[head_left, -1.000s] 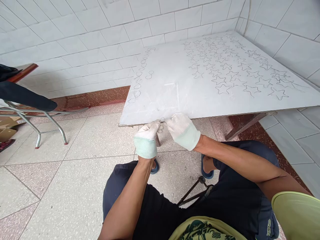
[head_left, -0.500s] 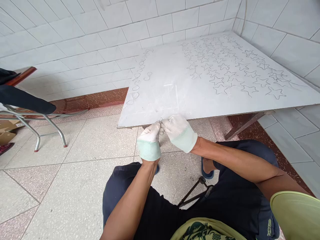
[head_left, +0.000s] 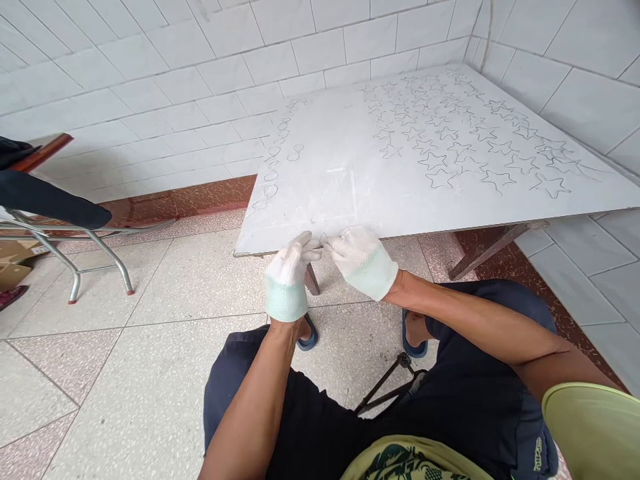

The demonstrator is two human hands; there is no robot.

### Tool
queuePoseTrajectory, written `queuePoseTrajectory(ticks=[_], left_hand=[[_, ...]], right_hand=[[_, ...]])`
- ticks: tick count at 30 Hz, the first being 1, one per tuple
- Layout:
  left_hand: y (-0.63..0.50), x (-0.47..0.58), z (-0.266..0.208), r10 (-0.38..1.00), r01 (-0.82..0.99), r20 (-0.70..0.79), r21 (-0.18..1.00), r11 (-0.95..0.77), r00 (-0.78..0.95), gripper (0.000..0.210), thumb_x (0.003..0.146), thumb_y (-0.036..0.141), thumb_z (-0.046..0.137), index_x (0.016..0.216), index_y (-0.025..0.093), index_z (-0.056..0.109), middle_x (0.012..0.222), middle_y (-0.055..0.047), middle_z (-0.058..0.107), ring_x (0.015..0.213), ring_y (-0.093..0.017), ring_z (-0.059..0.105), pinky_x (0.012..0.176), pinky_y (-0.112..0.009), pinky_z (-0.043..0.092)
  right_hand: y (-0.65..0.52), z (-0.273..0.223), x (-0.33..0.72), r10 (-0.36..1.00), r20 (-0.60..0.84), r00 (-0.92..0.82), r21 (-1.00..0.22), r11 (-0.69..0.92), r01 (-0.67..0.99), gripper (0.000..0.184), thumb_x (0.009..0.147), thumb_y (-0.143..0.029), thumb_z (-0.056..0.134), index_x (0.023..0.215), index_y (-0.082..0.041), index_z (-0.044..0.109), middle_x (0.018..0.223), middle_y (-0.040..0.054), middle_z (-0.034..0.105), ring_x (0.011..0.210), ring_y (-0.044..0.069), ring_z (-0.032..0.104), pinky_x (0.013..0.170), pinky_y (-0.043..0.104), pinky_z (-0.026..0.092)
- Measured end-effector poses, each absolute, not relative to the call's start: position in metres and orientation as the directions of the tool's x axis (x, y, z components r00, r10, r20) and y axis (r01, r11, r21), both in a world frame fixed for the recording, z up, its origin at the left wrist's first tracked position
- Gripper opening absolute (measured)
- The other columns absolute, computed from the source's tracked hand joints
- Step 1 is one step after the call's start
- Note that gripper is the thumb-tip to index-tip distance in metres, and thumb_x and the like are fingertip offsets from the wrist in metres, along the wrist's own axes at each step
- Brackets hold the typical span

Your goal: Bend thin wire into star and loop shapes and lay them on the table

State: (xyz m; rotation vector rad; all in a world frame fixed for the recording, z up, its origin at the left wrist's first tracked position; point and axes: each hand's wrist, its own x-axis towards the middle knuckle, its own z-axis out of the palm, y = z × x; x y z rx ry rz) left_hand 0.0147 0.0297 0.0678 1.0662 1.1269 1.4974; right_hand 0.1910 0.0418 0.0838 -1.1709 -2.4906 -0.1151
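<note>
Over the table's front edge, my right hand (head_left: 361,261) in a white knit glove is closed in a pinch on a small thin wire loop (head_left: 323,237). Only the loop's upper part shows; the rest is behind the fingertips. My left hand (head_left: 289,272), gloved the same way, is just left of the loop with its fingers stretched out and apart. Its fingertips come close to the wire; whether they touch it I cannot tell. Along the table's left side lie several bent wire loops in figure-eight shapes (head_left: 271,192).
Many wire stars (head_left: 440,178) cover the right part of the white table (head_left: 320,200), which stands against tiled walls (head_left: 345,50). A wooden table leg (head_left: 493,250) stands below. On the left is a metal-legged stool (head_left: 113,257) with dark cloth over it, near cardboard boxes (head_left: 13,263).
My left hand has moved a little left, off the pinch, and its fingers have spread. My right hand stays nearly in place, still pinching the wire.
</note>
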Motion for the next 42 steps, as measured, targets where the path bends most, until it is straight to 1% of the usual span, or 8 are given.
queuePoseTrajectory(ticks=[4, 9, 13, 21, 30, 33, 37, 42], left_hand=[[0.034, 0.003, 0.069, 0.993, -0.086, 0.084, 0.992, -0.091, -0.084, 0.049, 0.083, 0.062, 0.089, 0.104, 0.017, 0.088, 0.095, -0.013, 0.085, 0.091, -0.028, 0.08, 0.094, -0.041, 0.061], [0.037, 0.0, 0.068, 0.999, 0.046, 0.024, 0.999, -0.025, 0.026, 0.039, 0.077, 0.055, 0.093, 0.068, 0.019, 0.081, 0.078, -0.012, 0.082, 0.068, -0.024, 0.073, 0.064, -0.035, 0.057], [0.036, 0.006, 0.065, 1.0, -0.053, 0.026, 0.998, -0.027, -0.017, 0.035, 0.074, 0.051, 0.094, 0.067, 0.019, 0.081, 0.072, -0.01, 0.079, 0.062, -0.021, 0.069, 0.065, -0.034, 0.056], [0.038, 0.021, 0.057, 0.998, -0.327, -0.029, 0.945, 0.01, -0.053, 0.035, 0.07, 0.048, 0.094, 0.066, 0.018, 0.077, 0.066, -0.007, 0.073, 0.062, -0.016, 0.063, 0.069, -0.033, 0.054], [0.038, 0.025, 0.052, 0.998, -0.44, -0.049, 0.897, 0.029, -0.034, 0.038, 0.07, 0.051, 0.095, 0.068, 0.02, 0.074, 0.071, -0.005, 0.071, 0.066, -0.015, 0.063, 0.074, -0.033, 0.056], [0.037, 0.014, 0.061, 0.995, -0.317, -0.036, 0.949, 0.006, -0.089, 0.04, 0.076, 0.055, 0.093, 0.085, 0.017, 0.084, 0.081, -0.008, 0.079, 0.072, -0.019, 0.071, 0.078, -0.034, 0.058], [0.035, -0.005, 0.071, 0.978, -0.045, 0.111, 0.992, -0.121, -0.178, 0.052, 0.083, 0.065, 0.087, 0.104, 0.018, 0.088, 0.108, -0.012, 0.086, 0.098, -0.026, 0.079, 0.095, -0.037, 0.059], [0.032, -0.008, 0.076, 0.994, 0.015, 0.052, 0.999, -0.051, -0.098, 0.035, 0.079, 0.05, 0.091, 0.092, 0.018, 0.086, 0.09, -0.008, 0.084, 0.085, -0.025, 0.078, 0.081, -0.036, 0.061]], right_hand=[[0.041, 0.086, 0.191, 0.721, 0.379, -0.58, -0.087, 0.652, 0.753, 0.039, 0.115, -0.014, 0.038, 0.118, -0.01, 0.077, 0.094, 0.0115, 0.078, 0.08, 0.023, 0.062, 0.073, 0.04, 0.03], [0.041, 0.085, 0.19, 0.776, 0.349, -0.525, -0.102, 0.589, 0.802, 0.038, 0.116, -0.024, 0.043, 0.106, -0.012, 0.078, 0.081, 0.0092, 0.073, 0.074, 0.023, 0.058, 0.071, 0.039, 0.027], [0.041, 0.083, 0.191, 0.776, 0.361, -0.517, -0.112, 0.586, 0.802, 0.039, 0.116, -0.026, 0.04, 0.108, -0.013, 0.076, 0.079, 0.0075, 0.071, 0.073, 0.023, 0.055, 0.07, 0.038, 0.026], [0.037, 0.082, 0.188, 0.727, 0.336, -0.599, -0.058, 0.651, 0.757, 0.039, 0.112, -0.018, 0.038, 0.132, -0.005, 0.069, 0.099, 0.0137, 0.076, 0.083, 0.027, 0.063, 0.074, 0.041, 0.03], [0.039, 0.087, 0.187, 0.754, 0.283, -0.593, -0.092, 0.637, 0.766, 0.032, 0.11, -0.017, 0.042, 0.113, -0.01, 0.073, 0.088, 0.0104, 0.072, 0.079, 0.024, 0.06, 0.074, 0.039, 0.032], [0.039, 0.095, 0.192, 0.729, 0.304, -0.614, -0.138, 0.671, 0.728, 0.032, 0.111, -0.016, 0.042, 0.105, -0.012, 0.074, 0.085, 0.0085, 0.071, 0.075, 0.022, 0.057, 0.073, 0.038, 0.033], [0.042, 0.096, 0.196, 0.642, 0.391, -0.659, -0.166, 0.754, 0.636, 0.036, 0.112, -0.015, 0.044, 0.095, -0.015, 0.075, 0.08, 0.0051, 0.069, 0.072, 0.02, 0.056, 0.073, 0.037, 0.035], [0.045, 0.083, 0.197, 0.548, 0.494, -0.675, -0.158, 0.82, 0.55, 0.046, 0.116, -0.02, 0.041, 0.084, -0.016, 0.074, 0.072, 0.0037, 0.063, 0.067, 0.018, 0.051, 0.071, 0.036, 0.034]])
